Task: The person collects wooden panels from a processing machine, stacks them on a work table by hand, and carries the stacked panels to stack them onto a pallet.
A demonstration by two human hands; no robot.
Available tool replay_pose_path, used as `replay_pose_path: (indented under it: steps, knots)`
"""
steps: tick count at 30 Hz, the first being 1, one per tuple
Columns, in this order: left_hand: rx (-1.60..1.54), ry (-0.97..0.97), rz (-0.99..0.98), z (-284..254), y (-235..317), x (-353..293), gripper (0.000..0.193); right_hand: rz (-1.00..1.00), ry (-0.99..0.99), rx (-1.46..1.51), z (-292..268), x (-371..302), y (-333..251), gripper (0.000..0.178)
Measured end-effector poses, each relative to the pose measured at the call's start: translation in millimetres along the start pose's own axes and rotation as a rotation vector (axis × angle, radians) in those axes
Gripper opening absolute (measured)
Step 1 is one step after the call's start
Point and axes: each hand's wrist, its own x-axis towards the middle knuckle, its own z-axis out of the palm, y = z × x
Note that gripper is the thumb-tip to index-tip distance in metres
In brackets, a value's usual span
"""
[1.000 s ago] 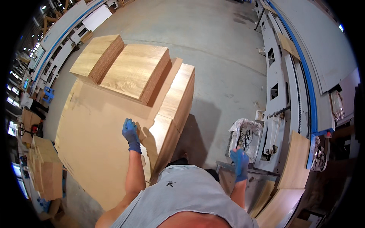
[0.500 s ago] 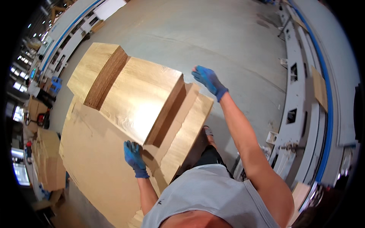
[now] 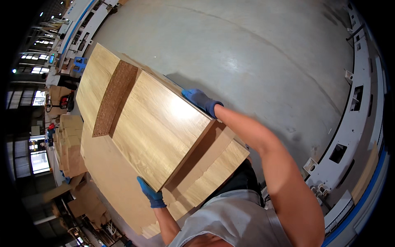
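A stack of wood-grain panels [image 3: 160, 123] lies in front of me on a cardboard-covered pile. My right hand [image 3: 201, 102], in a blue work glove, holds the right long edge of the top panel near its near corner; its fingertips are partly hidden. At the opposite long edge, close to the near left corner, my left hand [image 3: 150, 192] grips the same panel, also in a blue glove. Its fingers are partly tucked out of sight at the edge. Beyond lies a second, higher stack of panels [image 3: 96, 88], whose brown particleboard edges face me.
Brown cardboard [image 3: 119, 181] covers the pile, with a wood-grain board [image 3: 220, 175] showing at the near end. A long white machine [image 3: 343, 136] runs along the right. Stacked cardboard [image 3: 70, 142] stands to the left, and another person [image 3: 57, 80] is at far left.
My right hand has come in from beside the stack onto the top panel's right edge. My left hand has closed on the opposite edge. The view has shifted closer to the stack.
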Motion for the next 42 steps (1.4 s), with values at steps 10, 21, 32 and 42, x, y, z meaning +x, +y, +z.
replay_pose_path:
  steps: [10,21,32,42]
  knots:
    - [-0.034,-0.028,0.001,-3,-1,-6,0.058,-0.032,0.101,-0.061,9,-13,4,0.039]
    - [-0.049,-0.043,-0.069,-16,9,4,0.058,-0.176,0.091,-0.09,9,-29,-19,0.034]
    - [0.269,-0.079,-0.056,-29,17,27,0.048,-0.248,0.095,-0.094,20,-25,4,0.041]
    - [0.131,-0.122,-0.05,-13,42,64,0.048,-0.122,-0.111,-0.113,9,-8,-3,0.031]
